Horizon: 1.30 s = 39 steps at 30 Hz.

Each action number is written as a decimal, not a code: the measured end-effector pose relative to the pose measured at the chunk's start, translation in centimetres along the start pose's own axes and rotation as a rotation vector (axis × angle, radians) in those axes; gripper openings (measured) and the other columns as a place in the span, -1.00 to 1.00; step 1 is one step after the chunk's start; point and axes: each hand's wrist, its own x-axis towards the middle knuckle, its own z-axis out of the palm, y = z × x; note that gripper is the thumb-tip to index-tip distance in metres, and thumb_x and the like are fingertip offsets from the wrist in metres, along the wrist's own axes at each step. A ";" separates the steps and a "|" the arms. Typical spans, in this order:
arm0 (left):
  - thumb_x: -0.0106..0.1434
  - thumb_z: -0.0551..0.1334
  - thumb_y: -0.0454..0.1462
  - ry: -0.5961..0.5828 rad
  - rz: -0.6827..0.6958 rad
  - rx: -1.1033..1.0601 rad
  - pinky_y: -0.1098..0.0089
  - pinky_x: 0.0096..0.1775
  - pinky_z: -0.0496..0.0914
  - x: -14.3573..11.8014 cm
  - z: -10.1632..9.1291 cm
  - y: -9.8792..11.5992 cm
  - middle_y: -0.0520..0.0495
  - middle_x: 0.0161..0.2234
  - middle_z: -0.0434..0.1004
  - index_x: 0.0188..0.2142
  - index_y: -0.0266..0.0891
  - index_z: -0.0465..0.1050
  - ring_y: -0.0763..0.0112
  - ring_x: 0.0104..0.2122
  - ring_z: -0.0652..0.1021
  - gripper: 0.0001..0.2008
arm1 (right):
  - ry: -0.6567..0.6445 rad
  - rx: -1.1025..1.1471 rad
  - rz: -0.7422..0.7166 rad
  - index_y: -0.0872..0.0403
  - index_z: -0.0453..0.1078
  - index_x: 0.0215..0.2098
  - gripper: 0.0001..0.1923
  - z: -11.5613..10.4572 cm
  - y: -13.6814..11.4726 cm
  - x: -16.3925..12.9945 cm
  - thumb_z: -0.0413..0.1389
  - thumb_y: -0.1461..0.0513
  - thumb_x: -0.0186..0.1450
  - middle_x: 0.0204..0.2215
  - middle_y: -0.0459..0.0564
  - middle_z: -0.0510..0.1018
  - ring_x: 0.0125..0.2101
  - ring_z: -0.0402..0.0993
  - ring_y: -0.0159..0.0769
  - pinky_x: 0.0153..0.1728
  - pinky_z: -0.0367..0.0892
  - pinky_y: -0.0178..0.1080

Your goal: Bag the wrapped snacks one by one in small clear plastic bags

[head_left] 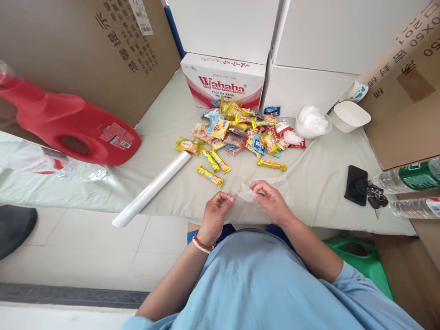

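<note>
Between my two hands stretches a thin clear plastic bag (pixel 244 192), its far part spreading flat to the right over the cloth. My left hand (pixel 219 207) pinches one edge of it between thumb and fingertips. The other edge sits in the closed fingers of my right hand (pixel 268 198). Just beyond lie several yellow snack sticks (pixel 209 175), and one more yellow stick (pixel 271 165) rests on its own to the right. Behind them is a heap of small wrapped snacks (pixel 237 130) in mixed colours.
A white roll (pixel 151 190) lies at the left, overhanging the front edge. Red jug (pixel 79 123) stands farther left. White Wahaba-style printed carton (pixel 223 82) backs the heap. On the right are white bowls (pixel 350 117), a phone (pixel 356 185), keys (pixel 377 195) and bottles (pixel 410 176).
</note>
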 end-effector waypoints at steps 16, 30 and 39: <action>0.13 0.40 -0.20 0.282 0.339 0.550 0.36 -0.22 0.35 7.2 -3.9 7.6 -0.01 -0.25 0.50 -0.23 -0.17 0.47 0.36 -0.27 0.50 -0.77 | 0.292 0.093 0.341 0.05 0.30 -0.42 -0.57 -10.5 0.6 2.6 0.41 0.04 -0.02 -0.46 -0.13 0.51 -0.54 0.33 -0.49 -0.58 0.25 -0.42; 0.35 0.19 -0.19 -0.266 0.710 1.154 -0.05 0.25 0.25 4.4 -5.1 -2.2 -0.23 0.15 0.52 0.01 -0.13 0.52 0.04 0.27 0.40 -0.72 | 0.400 -1.072 0.184 0.09 0.51 -0.17 -0.74 -18.6 1.4 6.0 0.06 0.33 0.22 -0.11 0.10 0.60 -0.19 0.52 -0.19 -0.08 0.36 -0.18; 0.45 0.11 -0.18 -0.403 0.655 1.356 -0.15 0.37 -0.04 2.8 -3.8 -3.1 -0.18 0.34 0.35 0.25 -0.06 0.39 0.08 0.36 0.31 -0.58 | -0.172 -1.387 0.148 0.01 0.57 -0.07 -0.71 -11.8 -0.1 10.9 0.28 0.13 0.25 -0.13 0.08 0.63 -0.19 0.53 -0.11 -0.29 0.29 -0.24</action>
